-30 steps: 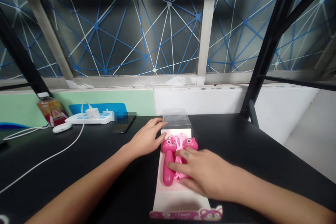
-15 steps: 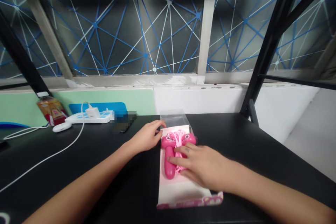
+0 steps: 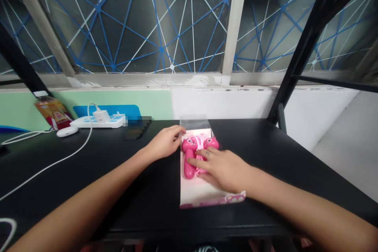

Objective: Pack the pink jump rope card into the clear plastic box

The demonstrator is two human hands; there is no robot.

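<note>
A pink skipping rope point(image 3: 197, 153) lies on a pink card point(image 3: 203, 195) at the middle of the black table point(image 3: 118, 181). Its two handles with animal faces point toward 12 o'clock, and the coiled cord sits between them. The right hand point(image 3: 223, 167) rests flat on the rope, fingers spread and loose, not closed around it; its fingertips touch the handle on the 9 o'clock side. The far end of the card sits inside the mouth of a clear plastic box point(image 3: 195, 124), which lies at 12 o'clock from the rope. The left hand point(image 3: 165, 143) is at 10 o'clock from the rope, palm down, fingers lightly curled, with the fingertips touching the box's near corner; whether it grips the box I cannot tell.

At the table's far 9 o'clock side lie a white power strip point(image 3: 96, 121) with a charger and white cable point(image 3: 53, 163), a white mouse point(image 3: 67, 131) and a drink bottle point(image 3: 51, 111).
</note>
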